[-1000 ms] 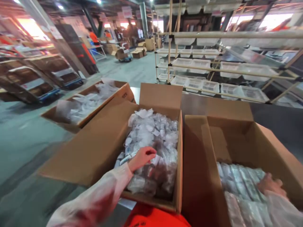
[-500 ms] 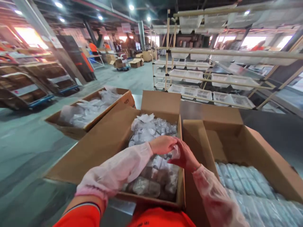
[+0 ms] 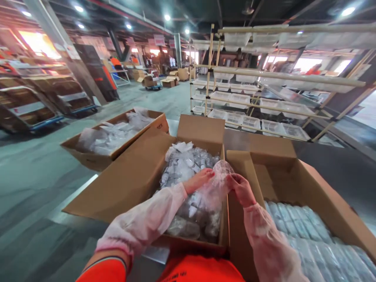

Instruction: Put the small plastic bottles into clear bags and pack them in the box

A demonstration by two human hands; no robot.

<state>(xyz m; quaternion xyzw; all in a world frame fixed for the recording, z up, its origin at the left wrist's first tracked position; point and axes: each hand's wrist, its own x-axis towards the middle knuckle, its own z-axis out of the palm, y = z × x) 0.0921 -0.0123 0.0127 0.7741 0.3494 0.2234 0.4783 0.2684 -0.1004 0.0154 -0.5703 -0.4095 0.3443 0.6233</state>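
Head view: the left hand and the right hand each pinch one side of a clear plastic bag, lifting it above the middle carton, which is full of bagged small parts. Just to the right stands a second carton with rows of flat wrapped packs. A third carton sits behind on the left.

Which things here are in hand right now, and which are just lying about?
In hand: clear plastic packet, pinched by left hand and right hand; middle carton of packets; right carton of stacked packets.

Lying about: far-left carton; tray rack; trolleys.
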